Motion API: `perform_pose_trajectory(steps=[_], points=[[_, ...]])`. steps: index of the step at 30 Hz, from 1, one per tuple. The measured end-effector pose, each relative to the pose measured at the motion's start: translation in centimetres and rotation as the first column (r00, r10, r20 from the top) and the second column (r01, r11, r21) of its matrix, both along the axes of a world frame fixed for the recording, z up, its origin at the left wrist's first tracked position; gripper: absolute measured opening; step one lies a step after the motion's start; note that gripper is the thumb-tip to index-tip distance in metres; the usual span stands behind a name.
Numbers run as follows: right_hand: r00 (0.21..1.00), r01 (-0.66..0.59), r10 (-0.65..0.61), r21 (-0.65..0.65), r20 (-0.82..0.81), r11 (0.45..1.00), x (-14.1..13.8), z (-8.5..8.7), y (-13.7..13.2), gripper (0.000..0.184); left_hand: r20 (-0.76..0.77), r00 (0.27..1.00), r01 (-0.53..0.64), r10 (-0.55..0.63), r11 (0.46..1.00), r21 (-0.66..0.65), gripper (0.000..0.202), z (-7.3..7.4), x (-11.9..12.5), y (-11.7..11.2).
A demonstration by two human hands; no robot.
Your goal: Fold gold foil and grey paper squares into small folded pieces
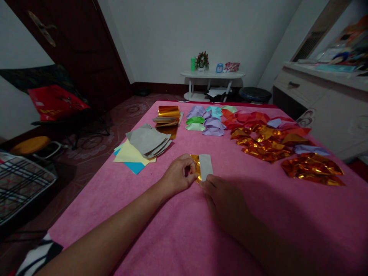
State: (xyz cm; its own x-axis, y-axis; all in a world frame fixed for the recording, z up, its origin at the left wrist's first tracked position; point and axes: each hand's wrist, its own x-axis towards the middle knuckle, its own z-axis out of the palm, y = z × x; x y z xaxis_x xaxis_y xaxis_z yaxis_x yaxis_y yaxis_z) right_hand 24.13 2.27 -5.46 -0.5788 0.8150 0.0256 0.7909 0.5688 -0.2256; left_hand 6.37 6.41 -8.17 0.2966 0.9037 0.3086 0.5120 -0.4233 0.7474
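Note:
A partly folded sheet of foil paper (206,165) lies on the pink cloth, its left part shiny gold and its right part plain grey. My left hand (180,174) has its fingers curled and closed at the gold edge, the thumb near the lower end. Closed at the sheet's lower grey corner is my right hand (225,197), its fingertips partly hidden. Left of the hands rests a fanned stack of grey sheets (148,140) over yellow paper (130,153) and blue paper (135,167). Folded gold foil pieces (258,143) are heaped to the right.
Pink cloth (161,237) covers the work surface. Behind the stack stand gold sheets (168,113); folded purple pieces (212,126) and red pieces (250,118) lie at the back. A white side table (212,74) is by the wall, a dresser (322,101) at right, a chair with a red bag (57,101) at left.

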Motion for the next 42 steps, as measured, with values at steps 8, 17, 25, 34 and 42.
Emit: perform_pose_trajectory(steps=[8,17,25,34,42], points=[[1.0,0.016,-0.016,0.0,-0.006,1.0,0.0,-0.2,-0.1,0.023,-0.138,0.989,-0.048,0.054,0.998,0.047,0.008,0.0,0.1,-0.3],[0.995,0.038,-0.036,0.015,-0.098,0.999,0.0,-0.9,0.4,0.018,-0.321,0.931,-0.167,0.173,0.985,0.047,0.019,0.6,0.7,-0.9],[0.928,0.093,-0.091,-0.013,-0.361,0.996,0.4,-1.1,1.2,0.018,-0.405,0.844,-0.327,0.351,0.936,0.13,0.038,0.5,0.1,-1.1],[0.876,0.268,-0.23,0.031,-0.424,0.963,-0.3,-1.7,8.1,0.055,-0.325,0.895,-0.28,0.305,0.952,0.122,0.059,0.4,-0.1,-0.7],[0.798,0.2,-0.323,-0.283,-0.508,0.938,-0.8,-1.6,9.6,0.008,-0.228,0.949,-0.216,0.219,0.976,0.037,0.071,0.2,-0.3,-0.4]])
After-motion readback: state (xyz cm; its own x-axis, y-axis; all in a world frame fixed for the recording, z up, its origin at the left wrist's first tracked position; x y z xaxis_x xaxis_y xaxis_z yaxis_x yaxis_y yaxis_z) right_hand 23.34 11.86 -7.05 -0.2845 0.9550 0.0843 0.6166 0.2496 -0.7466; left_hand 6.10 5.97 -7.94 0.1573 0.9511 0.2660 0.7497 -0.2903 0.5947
